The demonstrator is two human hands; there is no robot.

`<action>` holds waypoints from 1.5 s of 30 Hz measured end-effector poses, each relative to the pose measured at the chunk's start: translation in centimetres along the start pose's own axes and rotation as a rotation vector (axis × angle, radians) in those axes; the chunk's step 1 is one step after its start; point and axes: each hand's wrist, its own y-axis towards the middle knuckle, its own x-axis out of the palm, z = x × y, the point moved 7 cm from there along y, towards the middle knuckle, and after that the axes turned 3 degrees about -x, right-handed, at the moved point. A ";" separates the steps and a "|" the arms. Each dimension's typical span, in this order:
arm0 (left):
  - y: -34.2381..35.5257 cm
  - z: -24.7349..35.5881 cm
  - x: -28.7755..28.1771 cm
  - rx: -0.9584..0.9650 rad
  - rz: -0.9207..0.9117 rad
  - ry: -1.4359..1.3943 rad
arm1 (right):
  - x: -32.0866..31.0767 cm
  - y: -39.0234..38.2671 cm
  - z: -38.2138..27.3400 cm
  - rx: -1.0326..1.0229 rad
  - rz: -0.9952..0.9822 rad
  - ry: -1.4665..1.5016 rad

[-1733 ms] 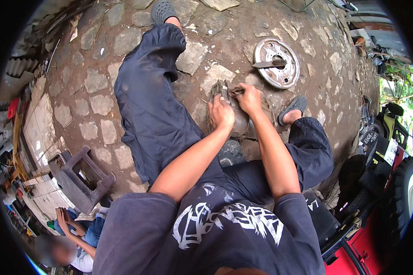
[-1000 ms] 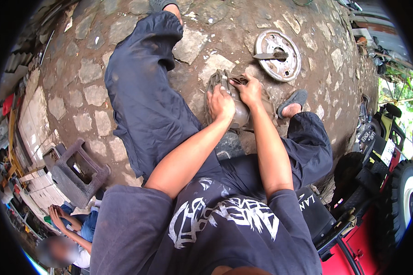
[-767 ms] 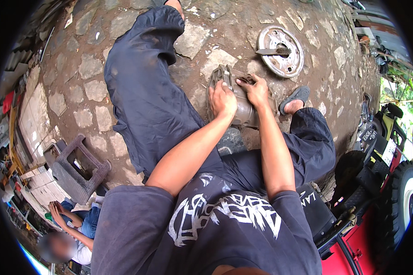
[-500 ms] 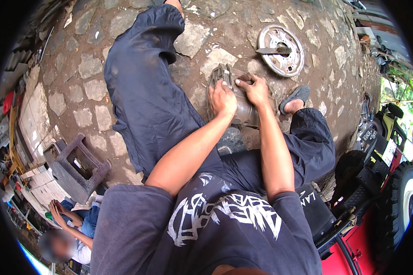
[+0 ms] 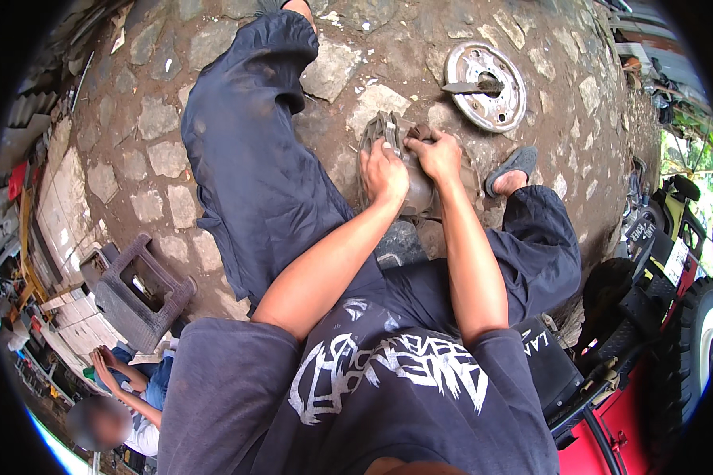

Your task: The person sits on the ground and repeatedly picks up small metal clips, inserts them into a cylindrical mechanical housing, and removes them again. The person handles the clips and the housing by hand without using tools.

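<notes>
Two hands on one metal housing: it sits on the paved ground between the legs, straight out in front of the person, under and between the hands. Left hand lies on its ribbed rim, fingers bent against it; cannot tell if they close fully round, palm side hidden. Right hand pinches a small dark brown piece between thumb and fingertips; material unclear, maybe cloth.

Key relation: brown piece is just right of the rim, above the housing, right hand nearer since it holds it, left fingertips just beside. Rim's long axis points away from the person, leaning slightly right; housing body is right of it, its own axis mostly covered by hands and forearms.

Wheel disc with a flat tool across its middle lies past the right hand, near the grey shoe, untouched.

Versus first frame: brown piece stretched toward the rim then, now bunched at right fingertips, gap to rim clearer; left hand keeps its place on the rim
</notes>
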 end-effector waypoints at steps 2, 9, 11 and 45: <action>-0.1 0.1 0.0 0.003 -0.003 -0.011 | -0.1 -0.2 -0.2 -0.006 0.039 0.028; 0.3 -0.1 0.1 0.028 0.021 0.062 | -0.2 -0.6 -0.5 0.001 0.063 0.054; 0.2 0.1 0.2 0.010 -0.005 0.039 | -0.2 -0.1 -0.4 0.008 0.079 0.010; 0.4 0.1 -0.2 0.095 0.053 0.073 | -0.5 -1.0 0.0 -0.063 -0.062 0.056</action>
